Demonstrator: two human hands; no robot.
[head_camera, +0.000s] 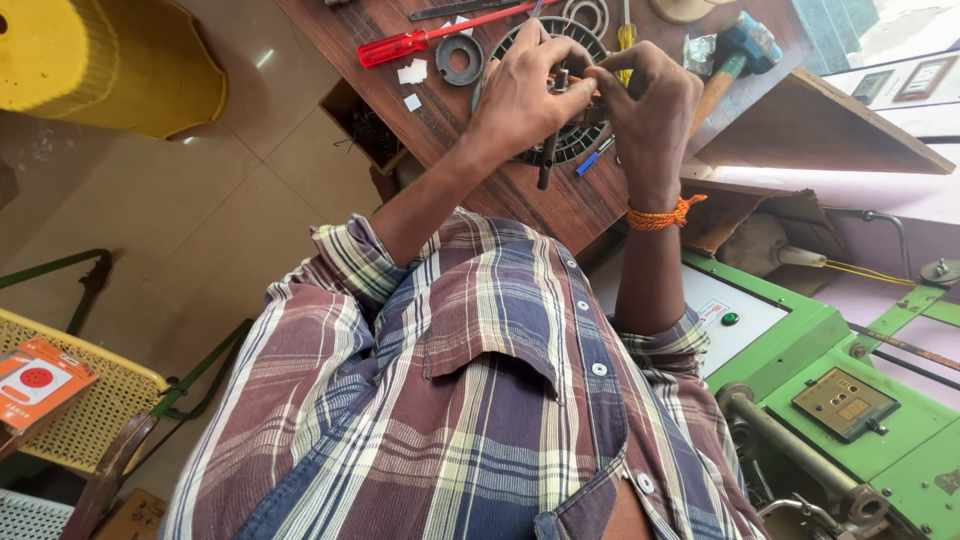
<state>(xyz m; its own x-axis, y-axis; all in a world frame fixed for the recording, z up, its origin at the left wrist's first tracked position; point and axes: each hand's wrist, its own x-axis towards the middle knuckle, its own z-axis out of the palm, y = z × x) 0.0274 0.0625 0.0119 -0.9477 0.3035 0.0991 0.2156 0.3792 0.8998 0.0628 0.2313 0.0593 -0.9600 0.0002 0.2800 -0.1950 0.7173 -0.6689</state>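
Observation:
My left hand (525, 95) and my right hand (650, 105) meet over a round black ribbed part (575, 140) that lies on a brown wooden table (560, 205). Between the fingers of both hands sits a small object, mostly hidden; which hand grips it I cannot tell. A dark tool with a black shaft (547, 165) hangs down from under my left hand. An orange thread band (662, 215) circles my right wrist. My plaid shirt fills the lower middle of the view.
On the table lie a red-handled screwdriver (395, 47), a grey ring (459, 58), white scraps (412, 72), a yellow-handled screwdriver (626, 35) and a blue-headed hammer (735, 55). A green machine (830, 380) stands at the right. A yellow tub (110, 60) and yellow woven chair (80, 400) are left.

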